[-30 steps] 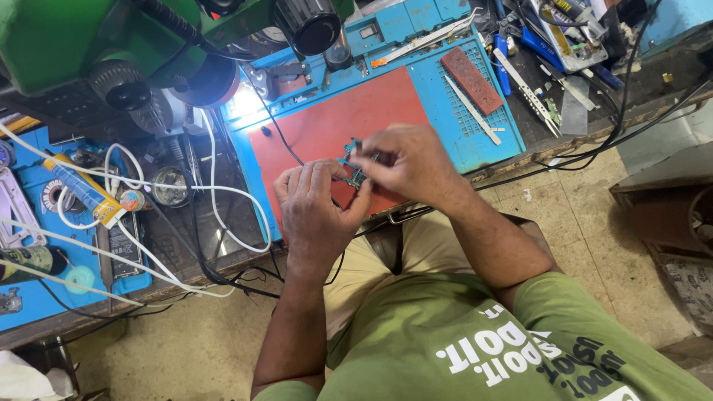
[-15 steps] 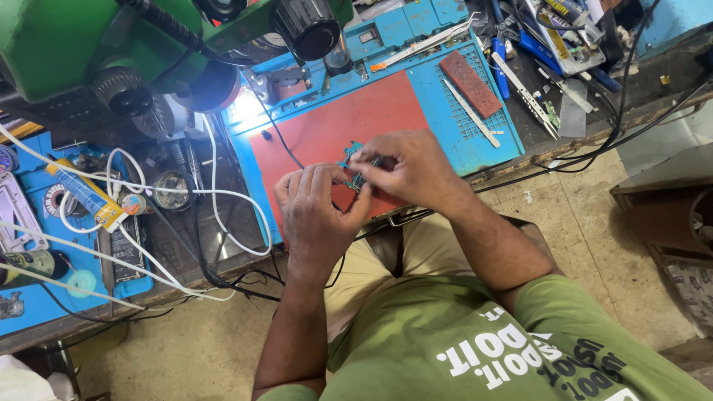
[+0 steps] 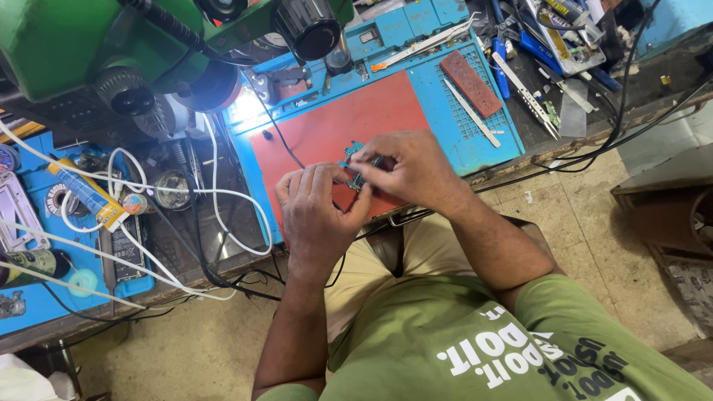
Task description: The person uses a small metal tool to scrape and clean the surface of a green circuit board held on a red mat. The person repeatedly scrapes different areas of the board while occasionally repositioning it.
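Nearest is the person's green shirt [image 3: 475,349] and tan trousers, with both forearms reaching forward over the desk edge. The left hand [image 3: 316,215] has its grip pressed together, fingertips bunched on the near-left end of a small circuit board [image 3: 356,167]. The right hand [image 3: 412,171] comes in from the right, its grip pinching the board's far-right part between thumb and fingers. The board is held between the two grips, just above the front part of the red mat [image 3: 334,126]; whether it touches the mat I cannot tell. Only a teal sliver of it shows between the fingers, and its long axis seems to run slantwise, from the left grip up and away toward the right grip.

Beyond the grips the red mat lies inside a blue work mat [image 3: 475,141], which covers this stretch of desk. Right of the right grip, on the blue mat, sit a dark red block [image 3: 469,83] and a slim metal strip [image 3: 471,113]. Further right, tweezers and blue-handled tools [image 3: 520,44] lie in a heap. Left of the left grip, white cables [image 3: 186,215] loop over a dark gap, with a second blue mat [image 3: 44,223] beyond. Farthest off, above and left of both grips, stands a green microscope [image 3: 89,37] with a bright ring light [image 3: 238,111]. The floor below is pale stone tile [image 3: 594,245].
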`<state>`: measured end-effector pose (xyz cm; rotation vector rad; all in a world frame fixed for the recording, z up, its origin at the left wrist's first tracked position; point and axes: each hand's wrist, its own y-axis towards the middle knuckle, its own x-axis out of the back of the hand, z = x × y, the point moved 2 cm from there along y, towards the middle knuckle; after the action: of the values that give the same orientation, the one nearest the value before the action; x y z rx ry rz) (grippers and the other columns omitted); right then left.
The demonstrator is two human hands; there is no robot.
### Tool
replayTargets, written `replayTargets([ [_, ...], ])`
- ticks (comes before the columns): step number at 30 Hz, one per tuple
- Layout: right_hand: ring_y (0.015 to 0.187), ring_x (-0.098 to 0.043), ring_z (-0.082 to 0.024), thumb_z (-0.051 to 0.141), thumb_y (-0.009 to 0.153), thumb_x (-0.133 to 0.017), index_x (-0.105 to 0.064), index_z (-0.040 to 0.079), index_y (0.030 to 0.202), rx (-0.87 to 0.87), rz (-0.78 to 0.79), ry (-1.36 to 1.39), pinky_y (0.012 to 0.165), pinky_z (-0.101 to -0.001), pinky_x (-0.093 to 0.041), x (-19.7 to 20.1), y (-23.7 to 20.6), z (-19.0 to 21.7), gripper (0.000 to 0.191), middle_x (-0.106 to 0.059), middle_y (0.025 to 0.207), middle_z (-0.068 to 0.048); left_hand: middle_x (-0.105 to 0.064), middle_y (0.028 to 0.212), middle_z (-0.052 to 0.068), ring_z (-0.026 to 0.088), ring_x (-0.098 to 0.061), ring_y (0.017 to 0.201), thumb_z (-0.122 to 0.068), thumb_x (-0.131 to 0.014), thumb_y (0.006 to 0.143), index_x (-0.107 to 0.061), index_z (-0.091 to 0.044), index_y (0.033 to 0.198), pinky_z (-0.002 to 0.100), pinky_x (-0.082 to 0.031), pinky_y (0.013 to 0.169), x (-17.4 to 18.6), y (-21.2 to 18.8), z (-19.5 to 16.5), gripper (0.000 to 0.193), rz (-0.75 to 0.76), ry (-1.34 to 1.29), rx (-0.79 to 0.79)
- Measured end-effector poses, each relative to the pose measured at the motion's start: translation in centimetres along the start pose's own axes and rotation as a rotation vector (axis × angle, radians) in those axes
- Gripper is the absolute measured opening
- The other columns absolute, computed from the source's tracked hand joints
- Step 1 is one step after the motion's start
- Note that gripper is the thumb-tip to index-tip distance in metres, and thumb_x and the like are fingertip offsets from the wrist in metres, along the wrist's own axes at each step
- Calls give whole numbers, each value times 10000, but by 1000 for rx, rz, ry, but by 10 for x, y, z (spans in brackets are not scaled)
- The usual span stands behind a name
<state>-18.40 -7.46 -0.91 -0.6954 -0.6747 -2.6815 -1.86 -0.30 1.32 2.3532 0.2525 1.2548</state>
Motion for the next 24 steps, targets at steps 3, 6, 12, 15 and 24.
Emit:
replayTargets([
  [3,675,-708,-100,214,901,-816,-764,99,968,-32,-53,-12,589,-248,-539,2,0,-2,143,-766,837,-26,-662,933,10,225,-633,939,-298,-850,835,-642,-125,956,430,-388,959,-1,1,0,297,2,-14,6],
  [6,633,-686,-104,201,893,-818,-773,104,960,-58,-17,-25,561,-254,-521,-1,0,-2,126,-768,817,-30,-658,934,15,230,-629,939,-299,-852,834,-646,-124,963,433,-388,968,0,0,1,299,-3,0,3],
  [12,656,-691,-100,197,895,-823,-760,108,963,-24,-83,-46,581,-253,-530,0,0,-2,129,-759,830,-28,-664,938,10,226,-628,940,-301,-850,834,-649,-126,959,436,-388,971,-1,0,0,294,5,-10,6],
  [15,645,-685,-103,192,881,-825,-751,105,951,-16,-7,14,572,-262,-523,-1,0,-1,134,-755,818,-20,-663,946,20,233,-626,946,-293,-845,821,-649,-118,961,434,-389,971,0,0,1,297,8,0,7],
  [24,693,-704,-145,148,895,-806,-765,104,999,88,-2,-18,608,-277,-551,2,-1,3,120,-758,867,-36,-665,952,13,225,-629,957,-301,-838,828,-652,-120,961,432,-388,972,0,0,1,292,7,-4,5],
])
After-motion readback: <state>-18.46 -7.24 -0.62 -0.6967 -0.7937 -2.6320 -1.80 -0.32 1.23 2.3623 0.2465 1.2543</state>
